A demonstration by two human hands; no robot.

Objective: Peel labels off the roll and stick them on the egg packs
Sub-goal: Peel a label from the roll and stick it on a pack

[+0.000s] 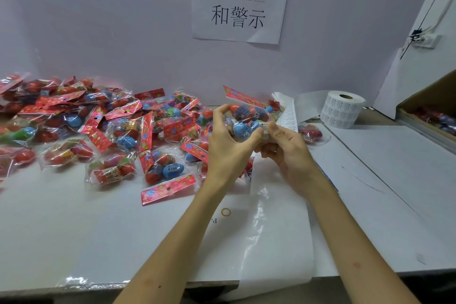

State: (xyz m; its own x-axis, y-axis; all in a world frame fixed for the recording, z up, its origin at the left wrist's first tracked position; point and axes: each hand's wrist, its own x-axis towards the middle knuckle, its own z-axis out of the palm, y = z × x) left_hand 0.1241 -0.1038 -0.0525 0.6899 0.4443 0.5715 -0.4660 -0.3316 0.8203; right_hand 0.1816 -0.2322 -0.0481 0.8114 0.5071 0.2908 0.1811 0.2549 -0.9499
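The left hand point(229, 142) and right hand point(290, 153) are both gripping a clear plastic pack of red and blue eggs point(246, 116) above the white table point(74, 217), the right thumb pressing a small white label point(265, 131) onto it. A white paper roll of labels point(341, 111) is standing at two o'clock from the hands, and a heap of similar packs point(98, 126) is lying at nine o'clock.

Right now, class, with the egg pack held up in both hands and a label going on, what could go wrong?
1. The thumb of the right hand presses the label onto crinkly film over a round egg in the egg pack the left hand grips; it may wrinkle.
2. The loose label strip beside the right hand could snag or stick to the egg pack.
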